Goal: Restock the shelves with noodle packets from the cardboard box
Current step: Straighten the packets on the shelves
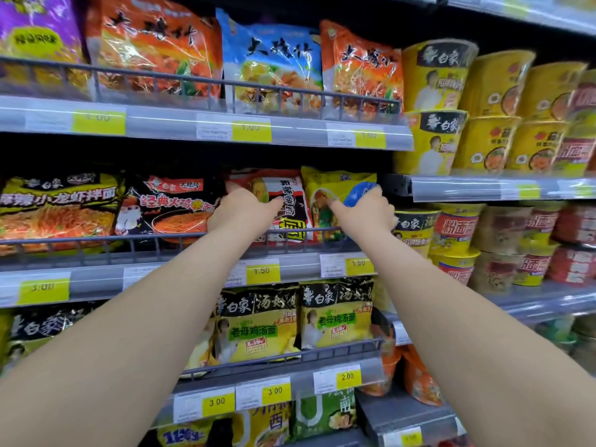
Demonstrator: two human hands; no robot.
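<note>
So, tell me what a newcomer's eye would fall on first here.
At the middle shelf, the left hand grips a red-and-black packet and the right hand grips a yellow packet beside it. Above, big orange packets line the upper shelf. Stacked yellow noodle cups stand to the right.

Dark open gap above the noodle packets [171,208], wire rail [129,238] across the front, packets touching sideways

Bare arms and bare hands.
The left hand [245,209] and right hand [366,210] are uncovered; the left forearm [145,317] and right forearm [451,304] are bare along their visible length, drawn broad at the lower edge and slim at the wrists by the wide lens.
</note>
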